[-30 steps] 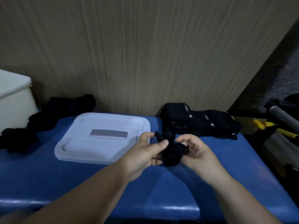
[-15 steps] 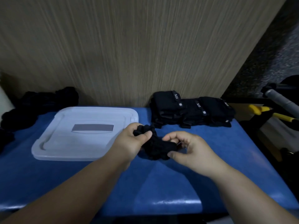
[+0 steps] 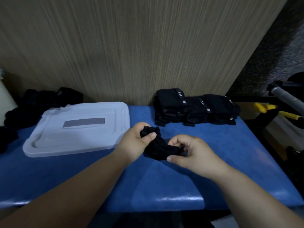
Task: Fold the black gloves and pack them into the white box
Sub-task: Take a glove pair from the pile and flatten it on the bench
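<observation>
Well, biggest first: the wood-grain wall panel (image 3: 131,46) fills the back and the blue bench (image 3: 164,181) runs under everything. The white lid (image 3: 79,132) lies flat on the bench's left half w/ a grey label on top. The white box (image 3: 5,99) is only a sliver at the far left edge; 1 s ago much more of it showed, so the view has swung right. The folded gloves stack (image 3: 195,107) sits back right against the wall, approx. three bundles side by side, tags up. A loose pile of unfolded gloves (image 3: 41,102) lies behind and left of the lid. Yellow-handled tools (image 3: 263,107) are off the bench to the right. The black glove (image 3: 158,148) in work is centre, just right of the lid's near corner. It's drawn out btw. the hands and sits lower than 1 s ago, when it was bunched up in the air; can't tell if it touches the bench. L hand (image 3: 134,143) pinches its bunched far end, thumb on top; R hand (image 3: 192,153) pinches the near end, fingers curled. The hands are a bit further apart vs. before. Judging by that, it's being straightened for a fold: fold not done, packing not begun, box well apart to the left.
</observation>
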A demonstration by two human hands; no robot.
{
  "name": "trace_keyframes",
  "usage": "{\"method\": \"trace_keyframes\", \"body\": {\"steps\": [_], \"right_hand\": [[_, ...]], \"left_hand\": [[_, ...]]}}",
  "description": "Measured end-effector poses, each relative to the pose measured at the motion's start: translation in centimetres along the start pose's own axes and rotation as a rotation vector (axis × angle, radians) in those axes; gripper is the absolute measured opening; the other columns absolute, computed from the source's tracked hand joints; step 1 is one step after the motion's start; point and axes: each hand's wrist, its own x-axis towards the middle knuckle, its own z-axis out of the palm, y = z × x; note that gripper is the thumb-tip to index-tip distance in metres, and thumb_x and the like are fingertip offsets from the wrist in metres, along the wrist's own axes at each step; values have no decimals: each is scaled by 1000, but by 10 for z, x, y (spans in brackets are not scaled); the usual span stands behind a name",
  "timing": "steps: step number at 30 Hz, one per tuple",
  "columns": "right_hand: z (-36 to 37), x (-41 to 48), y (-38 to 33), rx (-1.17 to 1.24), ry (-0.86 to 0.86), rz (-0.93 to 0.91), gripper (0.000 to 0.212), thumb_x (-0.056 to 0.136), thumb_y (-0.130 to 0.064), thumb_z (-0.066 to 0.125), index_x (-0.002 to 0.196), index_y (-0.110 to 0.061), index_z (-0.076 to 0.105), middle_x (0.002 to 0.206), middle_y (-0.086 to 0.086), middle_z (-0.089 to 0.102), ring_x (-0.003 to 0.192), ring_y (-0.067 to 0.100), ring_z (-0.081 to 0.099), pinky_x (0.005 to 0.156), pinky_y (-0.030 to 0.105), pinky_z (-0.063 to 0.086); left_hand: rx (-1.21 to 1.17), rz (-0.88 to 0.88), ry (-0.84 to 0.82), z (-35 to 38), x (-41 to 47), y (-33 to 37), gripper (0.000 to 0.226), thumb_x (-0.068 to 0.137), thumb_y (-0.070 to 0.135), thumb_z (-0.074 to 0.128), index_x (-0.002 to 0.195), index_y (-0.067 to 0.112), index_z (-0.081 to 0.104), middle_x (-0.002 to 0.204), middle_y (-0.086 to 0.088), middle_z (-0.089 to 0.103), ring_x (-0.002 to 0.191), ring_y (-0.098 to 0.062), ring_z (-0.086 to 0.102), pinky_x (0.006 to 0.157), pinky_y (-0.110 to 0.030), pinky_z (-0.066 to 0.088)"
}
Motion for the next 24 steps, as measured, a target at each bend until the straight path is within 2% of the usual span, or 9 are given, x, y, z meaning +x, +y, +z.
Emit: {"method": "trace_keyframes", "body": {"steps": [3,6,10,14,16,19,22,24], "right_hand": [[0,0,2,-70,51,-52,25,74,-12,78,78,-29,60,78,-12,62,74,8,58,73,31,51],[-1,1,3,-124,129,-128,28,74,-11,74,72,-29,54,76,-14,57,73,7,53,67,17,42],[0,1,4,-172,176,-227,33,74,-4,72,70,-26,48,74,-13,50,71,6,49,65,11,36],[1,2,4,-220,223,-264,30,74,-6,70,71,-26,48,74,-7,48,69,8,46,61,14,35],[1,3,4,-229,239,-259,33,74,-2,70,70,-27,48,73,-7,46,68,9,46,60,15,35],[1,3,3,-161,202,-219,31,76,-3,69,71,-27,50,73,-11,46,69,9,46,62,14,35],[3,1,2,-66,102,-201,21,77,-9,64,74,-27,54,79,-10,50,71,6,48,66,12,36],[6,2,3,-65,101,-202,21,76,-8,64,74,-26,54,81,-7,51,73,7,50,68,11,36]], "left_hand": [[-40,-26,6,2,0,0,4,93,26,60,95,24,57,85,7,62,79,-8,58,68,-20,43],[-154,-67,13,3,1,1,3,93,22,59,94,21,57,85,-1,64,78,-18,63,74,-32,54],[-234,-101,17,4,-2,4,6,96,16,56,91,20,53,75,1,58,54,-7,56,51,-16,46],[-296,-122,28,3,-3,7,8,97,12,53,90,17,51,73,-4,56,43,-6,53,46,-16,45],[-329,-130,39,2,-4,9,10,97,12,52,89,18,50,76,-4,58,47,-9,57,49,-20,48],[-334,-148,60,1,-4,8,10,97,14,54,88,20,52,88,-5,62,68,-15,62,66,-28,57],[-430,-190,84,2,-8,13,3,96,15,54,95,16,52,90,-5,61,69,-13,61,58,-19,54],[-541,-222,84,3,-9,17,12,96,18,56,105,14,49,95,-4,60,72,-12,62,59,-18,54]]}}
